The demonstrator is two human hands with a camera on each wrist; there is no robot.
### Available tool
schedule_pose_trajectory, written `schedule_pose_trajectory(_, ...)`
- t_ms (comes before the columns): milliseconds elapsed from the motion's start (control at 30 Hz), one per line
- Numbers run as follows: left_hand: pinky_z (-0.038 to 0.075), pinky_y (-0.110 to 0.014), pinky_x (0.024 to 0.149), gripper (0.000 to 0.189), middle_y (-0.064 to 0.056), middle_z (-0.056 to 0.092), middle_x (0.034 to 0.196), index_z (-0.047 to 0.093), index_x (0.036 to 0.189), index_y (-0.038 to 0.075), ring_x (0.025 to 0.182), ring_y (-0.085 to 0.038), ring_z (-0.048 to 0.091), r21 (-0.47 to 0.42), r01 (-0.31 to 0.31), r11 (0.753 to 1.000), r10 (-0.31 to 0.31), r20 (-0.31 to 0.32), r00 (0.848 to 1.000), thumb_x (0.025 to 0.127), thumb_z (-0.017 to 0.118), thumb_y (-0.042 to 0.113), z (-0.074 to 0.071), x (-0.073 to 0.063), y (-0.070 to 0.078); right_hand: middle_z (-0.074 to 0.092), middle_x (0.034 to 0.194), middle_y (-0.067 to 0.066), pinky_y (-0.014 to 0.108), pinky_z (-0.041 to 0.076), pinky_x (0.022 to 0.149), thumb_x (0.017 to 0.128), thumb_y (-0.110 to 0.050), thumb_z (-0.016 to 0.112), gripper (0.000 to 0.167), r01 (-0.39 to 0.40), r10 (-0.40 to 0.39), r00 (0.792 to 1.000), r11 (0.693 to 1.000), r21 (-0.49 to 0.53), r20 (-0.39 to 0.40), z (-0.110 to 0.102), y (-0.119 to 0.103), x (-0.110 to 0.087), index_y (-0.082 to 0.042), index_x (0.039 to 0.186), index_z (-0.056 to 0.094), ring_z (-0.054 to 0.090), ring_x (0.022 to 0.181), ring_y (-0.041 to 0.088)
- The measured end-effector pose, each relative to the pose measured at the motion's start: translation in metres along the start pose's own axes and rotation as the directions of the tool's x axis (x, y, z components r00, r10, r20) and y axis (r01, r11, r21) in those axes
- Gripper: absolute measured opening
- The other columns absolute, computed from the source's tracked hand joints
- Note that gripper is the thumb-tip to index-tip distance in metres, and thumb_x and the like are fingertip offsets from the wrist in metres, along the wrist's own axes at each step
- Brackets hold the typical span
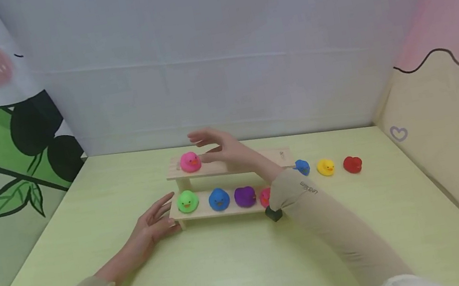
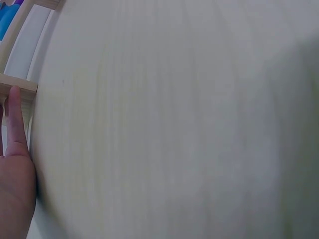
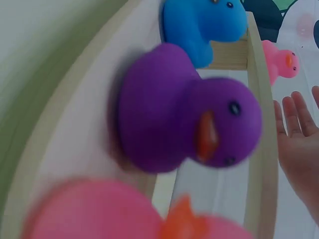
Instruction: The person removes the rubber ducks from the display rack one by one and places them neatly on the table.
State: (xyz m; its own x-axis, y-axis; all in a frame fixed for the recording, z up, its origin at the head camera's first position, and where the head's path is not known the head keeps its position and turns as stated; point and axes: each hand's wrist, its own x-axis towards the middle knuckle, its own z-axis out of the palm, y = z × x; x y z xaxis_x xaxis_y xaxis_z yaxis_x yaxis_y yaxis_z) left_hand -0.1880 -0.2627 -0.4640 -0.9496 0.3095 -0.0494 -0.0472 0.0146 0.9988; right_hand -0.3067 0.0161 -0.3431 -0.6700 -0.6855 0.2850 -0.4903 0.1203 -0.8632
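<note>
A two-tier wooden rack (image 1: 216, 171) stands on the table. On its upper tier sits a pink toy duck (image 1: 190, 162), at the left end. My right hand (image 1: 226, 149) is just right of that duck, fingers apart and extended, thumb near or touching its side; nothing is gripped. The lower tier carries a green duck (image 1: 187, 201), a blue duck (image 1: 219, 199), a purple duck (image 3: 164, 109) and another pink duck (image 1: 264, 198), partly behind my right sleeve. My left hand (image 1: 152, 224) rests against the lower tier's left end, with the thumb (image 2: 16, 119) touching the wood.
Right of the rack, a second blue duck (image 1: 303, 167), a yellow duck (image 1: 326, 167) and a red duck (image 1: 352, 165) are lined up on the table (image 1: 233, 274). A white cloth wall (image 1: 216, 64) closes off the back, and printed panels flank both sides.
</note>
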Motion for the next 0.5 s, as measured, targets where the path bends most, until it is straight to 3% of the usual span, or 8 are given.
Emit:
schedule_pose_trajectory(100, 0.056, -0.027, 0.096, 0.067, 0.007, 0.047, 0.142, 0.022, 0.158, 0.015, 0.119, -0.001, 0.061, -0.004, -0.011, 1.000, 0.011, 0.003, 1.000, 0.099, 0.054, 0.009, -0.001, 0.000, 0.000, 0.051, 0.147, 0.012, 0.049, 0.042, 0.114, 0.094, -0.006, 0.063, 0.055, 0.017, -0.017, 1.000, 1.000, 0.016, -0.013, 0.008, -0.005, 0.002, -0.005, 0.145, 0.045, 0.049, 0.134, 0.029)
schedule_pose_trajectory(233, 0.057, -0.027, 0.096, 0.067, 0.009, 0.048, 0.140, 0.021, 0.158, 0.014, 0.119, -0.002, 0.061, -0.012, -0.017, 1.000, 0.017, 0.009, 1.000, 0.100, 0.053, 0.008, -0.002, 0.000, -0.001, 0.050, 0.147, 0.017, 0.045, 0.042, 0.115, 0.095, -0.006, 0.061, 0.051, 0.004, -0.003, 1.000, 0.999, 0.043, -0.019, 0.014, -0.011, 0.004, 0.000, 0.143, 0.047, 0.048, 0.136, 0.033)
schedule_pose_trajectory(500, 0.057, -0.027, 0.096, 0.067, 0.010, 0.048, 0.139, 0.021, 0.158, 0.015, 0.118, -0.001, 0.061, -0.008, -0.011, 1.000, 0.012, 0.017, 1.000, 0.100, 0.053, 0.010, -0.002, -0.001, 0.000, 0.050, 0.148, 0.014, 0.038, 0.043, 0.115, 0.097, -0.012, 0.060, 0.048, -0.041, 0.041, 0.999, 0.998, 0.050, 0.004, 0.018, 0.009, 0.009, -0.005, 0.143, 0.049, 0.045, 0.139, 0.031)
